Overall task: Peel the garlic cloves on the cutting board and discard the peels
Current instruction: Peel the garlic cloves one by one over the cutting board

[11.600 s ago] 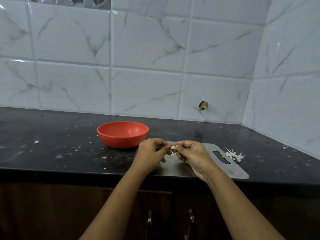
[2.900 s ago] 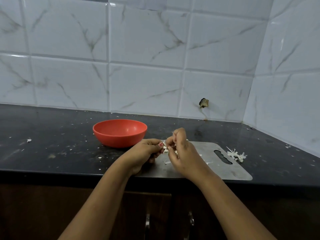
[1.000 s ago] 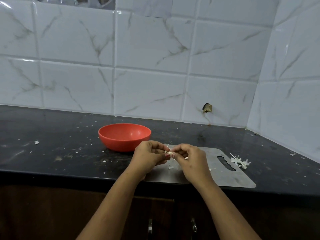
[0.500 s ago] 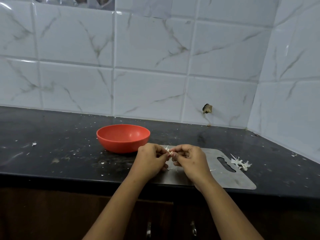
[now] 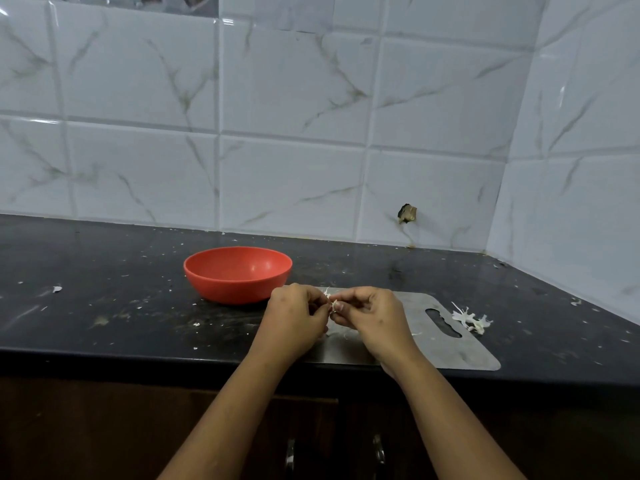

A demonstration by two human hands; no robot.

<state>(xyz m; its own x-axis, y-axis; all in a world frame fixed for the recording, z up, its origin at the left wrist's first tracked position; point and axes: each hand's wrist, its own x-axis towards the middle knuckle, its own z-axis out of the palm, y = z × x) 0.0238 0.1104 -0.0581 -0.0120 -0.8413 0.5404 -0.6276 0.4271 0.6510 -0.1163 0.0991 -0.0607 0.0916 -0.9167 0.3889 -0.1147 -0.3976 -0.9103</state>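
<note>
A small white garlic clove [image 5: 333, 303] is pinched between the fingertips of both hands, just above the steel cutting board [image 5: 446, 351]. My left hand [image 5: 294, 318] grips it from the left with curled fingers. My right hand [image 5: 372, 318] pinches it from the right, thumb and forefinger on the papery skin that sticks up. A few thin peel scraps [image 5: 344, 336] lie on the board under my hands. A pile of white peels [image 5: 472, 318] lies on the counter beside the board's handle end.
A red bowl [image 5: 238, 273] stands on the black counter [image 5: 104, 306] just left of the board. Small white flecks dot the counter. Tiled walls close off the back and right side. Cabinet doors with handles [image 5: 379, 453] are below the counter edge.
Both hands stay together on the clove over the board, the fingers only shifting slightly on the skin. The view has moved a little.
</note>
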